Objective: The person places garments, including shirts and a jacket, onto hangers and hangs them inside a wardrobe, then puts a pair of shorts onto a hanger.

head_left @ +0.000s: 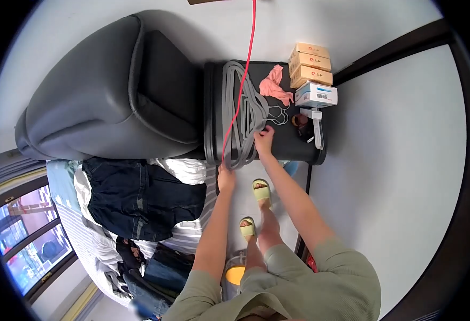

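A pile of grey hangers [240, 109] lies on the black cabinet top [294, 142], with their hooks toward the right. My left hand [226, 177] is at the near left end of the pile, by its lower edge; its fingertips are partly hidden. At the pile's right edge, my right hand [264, 140] touches the hangers with fingers bent. A red cord [243, 80] hangs across the view in front of the pile. The pink cloth [275, 85] lies crumpled beyond the hooks.
Stacked boxes [311, 67] and a white-blue box [316, 95] stand at the cabinet's right. The black massage chair [85, 101] is at the left. Dark jeans [138, 198] and other clothes lie on the striped bed [189, 232]. A door [395, 160] is at right.
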`<state>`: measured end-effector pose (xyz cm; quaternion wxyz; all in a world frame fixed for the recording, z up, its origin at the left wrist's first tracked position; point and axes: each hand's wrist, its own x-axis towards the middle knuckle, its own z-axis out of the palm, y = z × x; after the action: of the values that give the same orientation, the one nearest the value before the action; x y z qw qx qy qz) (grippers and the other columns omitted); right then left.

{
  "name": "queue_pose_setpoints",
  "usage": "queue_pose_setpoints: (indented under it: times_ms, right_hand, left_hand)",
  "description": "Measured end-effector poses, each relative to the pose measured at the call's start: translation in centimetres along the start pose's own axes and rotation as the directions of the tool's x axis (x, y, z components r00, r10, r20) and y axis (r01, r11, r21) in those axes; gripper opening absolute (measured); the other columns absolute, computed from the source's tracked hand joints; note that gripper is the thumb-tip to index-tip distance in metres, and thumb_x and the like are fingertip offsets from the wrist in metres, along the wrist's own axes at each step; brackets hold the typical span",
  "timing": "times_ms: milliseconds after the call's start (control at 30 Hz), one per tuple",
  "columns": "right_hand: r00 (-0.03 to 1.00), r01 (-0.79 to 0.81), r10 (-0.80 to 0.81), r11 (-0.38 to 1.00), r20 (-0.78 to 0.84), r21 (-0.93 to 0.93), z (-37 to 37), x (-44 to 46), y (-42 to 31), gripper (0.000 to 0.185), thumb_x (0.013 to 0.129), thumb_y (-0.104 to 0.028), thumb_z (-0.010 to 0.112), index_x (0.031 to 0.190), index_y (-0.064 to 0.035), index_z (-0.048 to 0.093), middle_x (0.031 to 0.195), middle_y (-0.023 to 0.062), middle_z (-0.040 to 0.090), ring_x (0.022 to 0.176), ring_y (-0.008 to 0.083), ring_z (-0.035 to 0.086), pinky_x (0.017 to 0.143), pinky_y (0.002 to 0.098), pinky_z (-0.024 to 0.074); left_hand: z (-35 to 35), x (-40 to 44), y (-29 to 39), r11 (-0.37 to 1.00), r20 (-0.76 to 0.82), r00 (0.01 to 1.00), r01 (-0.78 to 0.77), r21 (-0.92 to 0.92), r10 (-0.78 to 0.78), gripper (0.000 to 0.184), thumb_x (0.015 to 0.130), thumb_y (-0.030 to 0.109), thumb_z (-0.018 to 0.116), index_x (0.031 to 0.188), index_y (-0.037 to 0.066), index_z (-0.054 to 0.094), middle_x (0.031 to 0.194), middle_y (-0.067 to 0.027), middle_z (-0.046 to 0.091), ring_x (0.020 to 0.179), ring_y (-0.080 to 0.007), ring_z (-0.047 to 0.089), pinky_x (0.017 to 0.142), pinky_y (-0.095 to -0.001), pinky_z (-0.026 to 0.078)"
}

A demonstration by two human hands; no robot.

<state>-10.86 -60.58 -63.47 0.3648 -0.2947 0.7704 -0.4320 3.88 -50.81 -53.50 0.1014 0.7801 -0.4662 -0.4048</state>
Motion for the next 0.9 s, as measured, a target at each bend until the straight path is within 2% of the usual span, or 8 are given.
queue_pose_setpoints:
  times_ms: [100, 333, 467, 567, 667, 700, 800, 900]
  right_hand:
    - [0.999, -0.052, 0.051, 0.994, 0.009, 0.098, -1.8, -1.5, -6.2, 0.053, 0.069, -0.016, 0.064, 0.115, -0.0026, 0.042, 0.097, 0.0128, 0.049, 0.079, 0.0248, 0.056, 0.076, 0.0352, 0.0439]
    - [0.991, -0.133, 0.131, 0.935, -0.027, -0.330, -1.3, -1.0, -8.3, 0.049, 0.067, -0.023, 0.069, 0.106, -0.0060, 0.044, 0.106, 0.0144, 0.048, 0.092, 0.0361, 0.055, 0.078, 0.0433, 0.0446]
    - [0.994, -0.105, 0.114, 0.915, -0.001, -0.390, -1.6, -0.3, -8.7, 0.043, 0.066, -0.024, 0.070, 0.098, -0.0041, 0.048, 0.101, 0.0156, 0.054, 0.090, 0.0374, 0.056, 0.074, 0.0467, 0.0452]
    - [0.995, 0.023, 0.010, 0.950, 0.103, -0.311, -2.2, -0.4, -8.4, 0.033, 0.074, -0.020, 0.067, 0.095, -0.0025, 0.049, 0.090, 0.0142, 0.059, 0.082, 0.0305, 0.060, 0.069, 0.0398, 0.0468]
    - [0.974, -0.027, -0.035, 0.963, 0.224, 0.267, -2.1, -0.8, -8.0, 0.024, 0.082, -0.015, 0.061, 0.096, -0.0013, 0.048, 0.082, 0.0124, 0.062, 0.072, 0.0189, 0.062, 0.064, 0.0296, 0.0461]
    - [0.968, -0.033, -0.043, 0.954, 0.248, 0.297, -2.4, -1.2, -8.9, 0.016, 0.087, -0.011, 0.056, 0.097, -0.0011, 0.049, 0.080, 0.0086, 0.060, 0.069, 0.0107, 0.059, 0.064, 0.0229, 0.0443]
    - [0.963, 0.010, -0.159, 0.828, 0.217, 0.561, -3.4, -2.3, -11.5, 0.018, 0.087, -0.011, 0.056, 0.100, -0.0009, 0.049, 0.082, 0.0056, 0.059, 0.070, 0.0102, 0.058, 0.066, 0.0230, 0.0439]
    - [0.969, 0.012, -0.162, 0.786, 0.186, 0.618, -5.2, -3.0, -13.4, 0.017, 0.087, -0.009, 0.055, 0.102, -0.0013, 0.051, 0.083, 0.0028, 0.058, 0.072, 0.0096, 0.057, 0.067, 0.0219, 0.0428]
  left_hand:
    - [0.1, 0.5, 1.5, 0.994, -0.020, 0.999, 0.032, 0.105, -0.030, 0.060, 0.076, 0.017, 0.059, 0.130, 0.007, 0.033, 0.126, -0.0160, 0.042, 0.110, -0.0396, 0.046, 0.090, -0.0443, 0.042]
    - [0.7, 1.9, 1.4, 0.976, -0.032, 0.995, 0.103, 0.192, -0.099, 0.061, 0.075, 0.020, 0.062, 0.128, 0.008, 0.034, 0.123, -0.0157, 0.042, 0.107, -0.0372, 0.048, 0.090, -0.0426, 0.042]
    - [-0.2, 1.5, 2.0, 0.980, -0.088, 0.993, 0.088, 0.179, -0.073, 0.054, 0.072, 0.011, 0.064, 0.121, 0.010, 0.040, 0.115, -0.0148, 0.046, 0.104, -0.0352, 0.050, 0.087, -0.0419, 0.043]
    - [-1.1, 1.0, 2.3, 0.994, -0.083, 0.996, 0.024, 0.110, -0.015, 0.049, 0.072, 0.003, 0.061, 0.117, 0.009, 0.043, 0.110, -0.0158, 0.049, 0.104, -0.0327, 0.050, 0.085, -0.0422, 0.043]
    - [0.0, 1.2, 0.4, 0.989, -0.186, 0.976, -0.132, -0.073, 0.116, 0.043, 0.075, -0.002, 0.057, 0.115, 0.006, 0.043, 0.104, -0.0171, 0.053, 0.102, -0.0313, 0.051, 0.083, -0.0403, 0.043]
    - [0.8, 1.8, -0.9, 0.958, -0.098, 0.995, -0.041, -0.282, 0.014, 0.038, 0.078, -0.005, 0.050, 0.114, 0.004, 0.041, 0.100, -0.0156, 0.055, 0.087, -0.0280, 0.058, 0.074, -0.0371, 0.046]
    - [-0.2, 0.1, 0.6, 0.827, -0.018, 0.999, 0.022, -0.561, -0.039, 0.035, 0.081, -0.006, 0.045, 0.114, 0.004, 0.041, 0.095, -0.0121, 0.056, 0.069, -0.0206, 0.060, 0.062, -0.0316, 0.047]
    - [-0.9, -1.4, 2.5, 0.759, -0.030, 0.999, -0.038, -0.650, 0.024, 0.033, 0.082, -0.005, 0.043, 0.113, 0.005, 0.041, 0.091, -0.0086, 0.056, 0.056, -0.0131, 0.055, 0.052, -0.0271, 0.044]
